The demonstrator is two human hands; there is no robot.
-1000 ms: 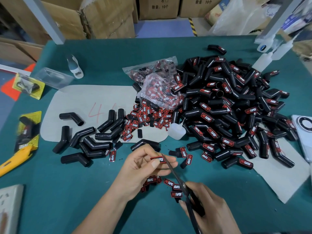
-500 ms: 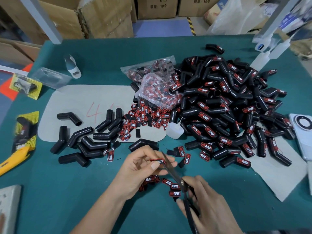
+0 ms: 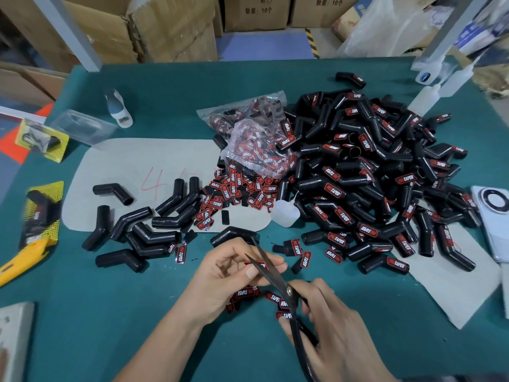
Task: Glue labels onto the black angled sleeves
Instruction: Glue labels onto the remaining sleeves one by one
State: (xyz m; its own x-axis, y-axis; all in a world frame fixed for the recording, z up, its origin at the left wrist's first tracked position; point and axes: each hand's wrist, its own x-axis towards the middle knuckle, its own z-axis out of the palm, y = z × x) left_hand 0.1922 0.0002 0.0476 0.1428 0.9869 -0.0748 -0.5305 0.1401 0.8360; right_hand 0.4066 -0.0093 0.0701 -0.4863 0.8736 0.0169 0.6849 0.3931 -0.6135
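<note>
- The left hand [image 3: 234, 274] pinched one red-and-black label [image 3: 257, 263] between thumb and fingertips, edge-on, its long axis running roughly nine to three.
- The right hand [image 3: 333, 326] gripped the scissors [image 3: 271, 274], whose parted blades pointed toward eleven o'clock and straddled that label.
- Trimming looked like the step in hand; no gluing yet.
- Bare black angled sleeves [image 3: 146, 230] lay at ten o'clock from the left hand, the nearer hand.
- One sleeve [image 3: 234, 235] sat just beyond its fingers at twelve.
- The labelled heap [image 3: 366, 175] filled the surface [image 3: 96, 326] toward one o'clock.
- The glue bottle [image 3: 285, 213] stood at twelve.
</note>
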